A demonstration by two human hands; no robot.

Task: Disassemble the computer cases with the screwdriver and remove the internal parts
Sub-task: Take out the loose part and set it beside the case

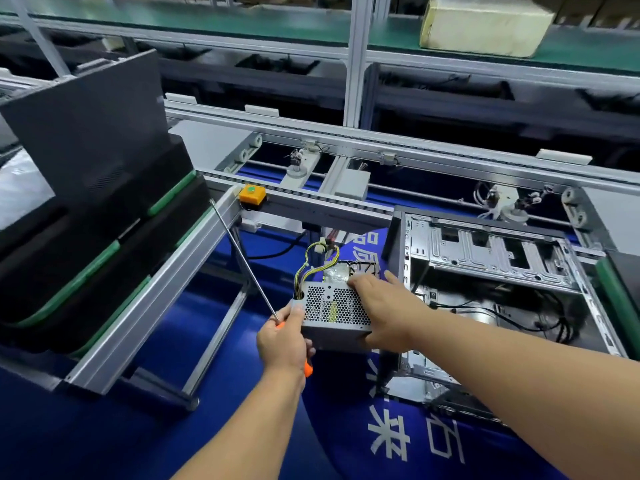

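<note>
- The opened computer case point(491, 282) lies on its side; take it as your landmark.
- The power supply point(332, 311) is in the air just left of the case, trailing yellow wires point(311, 268).
- Your right hand point(388, 306) grips its top and right side.
- Your left hand point(284, 337), at its left edge, has its fingers wrapped around the screwdriver point(249, 265), shaft pointing up-left.

Two bare forearms reach in from the lower edge of the view, with no sleeves, gloves, watch or rings to be seen on them. The left hand point(284, 341) and the right hand point(388, 313) are likewise uncovered. The fingers point(360, 282) of the right hand show short, plain nails without polish. Both arms are bare along the whole visible length, from wrist to frame edge.
</note>
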